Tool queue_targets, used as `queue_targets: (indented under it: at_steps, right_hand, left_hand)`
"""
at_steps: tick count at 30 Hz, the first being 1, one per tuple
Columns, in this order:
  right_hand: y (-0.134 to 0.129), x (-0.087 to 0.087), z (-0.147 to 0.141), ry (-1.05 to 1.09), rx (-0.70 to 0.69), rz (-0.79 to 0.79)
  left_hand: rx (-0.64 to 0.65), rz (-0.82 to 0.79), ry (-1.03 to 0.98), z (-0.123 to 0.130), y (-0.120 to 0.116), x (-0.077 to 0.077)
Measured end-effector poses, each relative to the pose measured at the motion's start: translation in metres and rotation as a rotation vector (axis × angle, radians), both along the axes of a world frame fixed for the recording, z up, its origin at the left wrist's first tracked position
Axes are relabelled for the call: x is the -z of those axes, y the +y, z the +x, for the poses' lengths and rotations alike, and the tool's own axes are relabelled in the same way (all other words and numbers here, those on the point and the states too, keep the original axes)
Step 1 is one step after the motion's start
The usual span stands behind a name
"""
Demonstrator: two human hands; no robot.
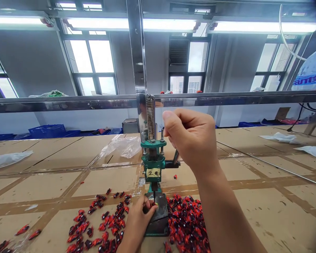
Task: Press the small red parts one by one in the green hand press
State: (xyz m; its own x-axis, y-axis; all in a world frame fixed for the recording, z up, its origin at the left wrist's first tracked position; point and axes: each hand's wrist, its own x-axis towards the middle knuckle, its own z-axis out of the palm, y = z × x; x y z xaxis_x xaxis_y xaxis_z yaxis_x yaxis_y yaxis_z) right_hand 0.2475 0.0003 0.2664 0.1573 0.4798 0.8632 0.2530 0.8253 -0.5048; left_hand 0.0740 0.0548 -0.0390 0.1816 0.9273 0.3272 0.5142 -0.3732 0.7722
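Note:
A green hand press [153, 164] with a tall spring and a "2#" label stands in the middle. My right hand [192, 135] is closed in a fist at the top of its lever, beside the spring. At the press base [160, 211], my left hand [140, 214] pinches a small dark-red piece [153, 203] under the thin rod; the fingers partly hide it. Many red and black parts lie in a dense pile [186, 221] right of the base, and others are scattered [113, 221] to its left.
Cardboard sheets [105, 182] joined with tape cover the table. A metal post [137, 49] and crossbar [68, 102] rise behind the press. Plastic bags [125, 146] lie farther back, blue bins [46, 131] stand beyond, and a long thin rod [268, 161] lies at right.

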Motion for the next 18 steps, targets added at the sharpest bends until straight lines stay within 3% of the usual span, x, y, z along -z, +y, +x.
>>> queue_targets:
  at_steps: [9, 18]
  right_hand:
    - [0.000, 0.001, -0.002, 0.031, -0.034, -0.023]
    - [-0.001, 0.001, -0.001, 0.006, -0.007, -0.046]
  left_hand:
    - [-0.013, -0.038, 0.005, 0.009, -0.005, -0.019]
    - [-0.072, -0.072, -0.073, 0.011, -0.002, 0.000]
